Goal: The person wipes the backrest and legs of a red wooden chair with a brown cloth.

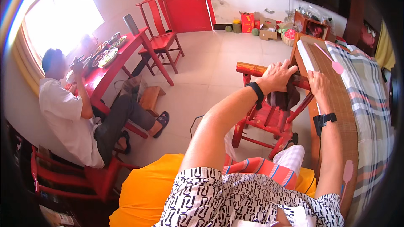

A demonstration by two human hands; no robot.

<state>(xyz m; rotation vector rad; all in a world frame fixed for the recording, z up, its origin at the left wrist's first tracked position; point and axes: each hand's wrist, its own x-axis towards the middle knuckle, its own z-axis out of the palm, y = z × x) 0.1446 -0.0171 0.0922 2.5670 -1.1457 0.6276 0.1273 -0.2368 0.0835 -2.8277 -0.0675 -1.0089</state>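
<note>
Right in front of me stands a small, worn red wooden chair (269, 120) with a thick round top rail (249, 69). My left hand (275, 77) lies across that rail, fingers stretched toward the right. A dark brown cloth-like piece (283, 99) hangs below the rail, partly covered by my left hand; its kind is unclear. Around the right end of the rail, beside the bed edge, my right hand (319, 86) is closed. Dark bands circle both my wrists.
A bed with a woven mat (326, 71) and plaid cover (357, 75) runs along the right. At left, a person (69, 105) sits at a red table (111, 73) with dishes. Another red chair (160, 38) stands beyond. Boxes (268, 29) line the far wall.
</note>
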